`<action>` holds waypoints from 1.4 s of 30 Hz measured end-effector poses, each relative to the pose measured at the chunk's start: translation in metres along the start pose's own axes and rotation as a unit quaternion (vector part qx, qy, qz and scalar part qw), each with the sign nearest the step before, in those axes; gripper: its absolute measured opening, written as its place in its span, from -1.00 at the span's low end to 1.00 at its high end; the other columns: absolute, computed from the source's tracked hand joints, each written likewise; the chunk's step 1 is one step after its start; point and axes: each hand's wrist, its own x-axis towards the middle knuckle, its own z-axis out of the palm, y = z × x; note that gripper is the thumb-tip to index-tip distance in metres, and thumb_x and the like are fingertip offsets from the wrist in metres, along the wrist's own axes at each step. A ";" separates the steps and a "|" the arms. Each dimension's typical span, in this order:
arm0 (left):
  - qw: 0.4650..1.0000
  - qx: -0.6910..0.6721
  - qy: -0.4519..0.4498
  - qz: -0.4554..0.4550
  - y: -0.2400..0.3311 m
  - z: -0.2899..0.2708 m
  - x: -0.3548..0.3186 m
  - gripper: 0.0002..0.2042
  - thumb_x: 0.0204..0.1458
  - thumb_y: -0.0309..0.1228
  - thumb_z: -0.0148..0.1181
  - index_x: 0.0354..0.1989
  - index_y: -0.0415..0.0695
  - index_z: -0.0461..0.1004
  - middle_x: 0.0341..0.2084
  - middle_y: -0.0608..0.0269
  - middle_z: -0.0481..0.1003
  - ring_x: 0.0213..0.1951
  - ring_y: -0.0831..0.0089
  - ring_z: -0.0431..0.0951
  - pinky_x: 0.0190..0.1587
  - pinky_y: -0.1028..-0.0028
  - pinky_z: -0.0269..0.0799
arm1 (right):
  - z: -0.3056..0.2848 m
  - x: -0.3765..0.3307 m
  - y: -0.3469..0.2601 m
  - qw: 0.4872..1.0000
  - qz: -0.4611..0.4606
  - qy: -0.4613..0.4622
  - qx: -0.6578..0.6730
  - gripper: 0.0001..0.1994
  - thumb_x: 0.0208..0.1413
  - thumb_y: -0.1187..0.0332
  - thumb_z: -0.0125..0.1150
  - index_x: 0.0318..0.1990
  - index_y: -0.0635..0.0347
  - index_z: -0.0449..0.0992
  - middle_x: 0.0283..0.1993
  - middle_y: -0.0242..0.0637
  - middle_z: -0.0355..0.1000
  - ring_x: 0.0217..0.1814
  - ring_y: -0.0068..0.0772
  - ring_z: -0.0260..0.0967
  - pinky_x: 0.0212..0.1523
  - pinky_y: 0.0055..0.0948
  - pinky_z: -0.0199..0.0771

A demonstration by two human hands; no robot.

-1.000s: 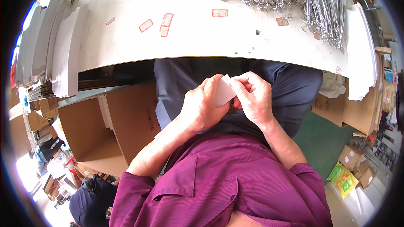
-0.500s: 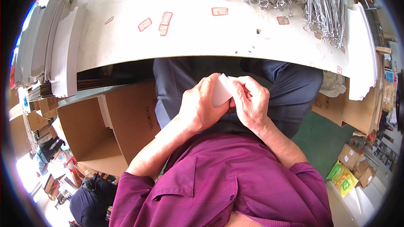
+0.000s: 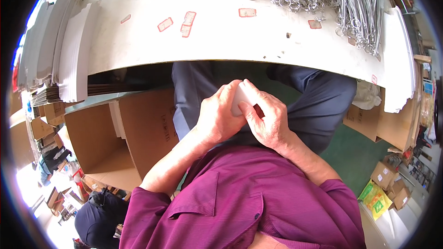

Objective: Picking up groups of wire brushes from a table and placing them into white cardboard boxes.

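The left hand (image 3: 220, 119) and right hand (image 3: 266, 121) both close their fingers on a small white card (image 3: 241, 101), held over the lap just below the white table (image 3: 221, 41) edge. Slip risk: the grip sits along the card's edges (no support beneath), so it could drop toward the open cardboard box (image 3: 115, 143). Most of the card is hidden by fingers, so its shape and face cannot be made out.

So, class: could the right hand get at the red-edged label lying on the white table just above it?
Probably yes. The right hand shares a white piece with the left hand below the table edge; nothing covers the label.
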 end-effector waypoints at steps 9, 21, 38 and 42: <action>0.999 0.031 0.017 0.011 -0.001 0.003 -0.002 -0.43 -0.07 -0.34 0.41 0.15 -0.25 0.40 -0.15 -0.11 0.60 -0.22 -0.03 0.69 -0.23 0.16 0.66 | 0.006 -0.001 -0.002 0.995 0.071 -0.007 0.073 -0.58 0.18 0.60 0.26 0.21 0.37 0.51 -0.12 -0.01 0.63 -0.30 -0.34 0.62 -0.28 -0.41 0.60; 0.946 -0.190 -0.157 -0.212 -0.014 -0.103 -0.032 -0.72 0.08 -0.39 0.39 -0.11 -0.28 0.56 -0.34 0.05 0.59 -0.29 0.39 0.58 -0.18 0.36 0.49 | -0.016 0.039 -0.002 0.995 0.059 -0.024 0.080 -0.70 0.25 0.52 0.28 0.11 0.38 0.55 -0.20 -0.28 0.59 -0.40 -0.67 0.42 -0.35 -0.60 0.45; 0.866 0.439 0.200 -0.132 -0.129 -0.284 0.072 -0.81 0.11 -0.36 0.27 -0.22 -0.23 0.55 -0.30 -0.17 0.59 -0.19 -0.14 0.61 -0.12 0.02 0.51 | -0.017 0.091 0.033 0.988 -0.069 0.085 -0.111 -0.93 0.25 0.52 0.26 -0.17 0.28 0.62 -0.29 -0.30 0.55 -0.48 -0.56 0.39 -0.47 -0.54 0.40; 0.776 0.588 0.187 -0.129 -0.176 -0.311 0.091 -0.80 0.07 -0.32 0.30 -0.25 -0.21 0.58 -0.25 -0.08 0.59 -0.09 -0.04 0.60 -0.04 0.06 0.51 | -0.014 0.091 0.032 0.986 -0.070 0.089 -0.121 -0.94 0.23 0.53 0.27 -0.19 0.29 0.61 -0.29 -0.26 0.56 -0.48 -0.49 0.42 -0.47 -0.51 0.42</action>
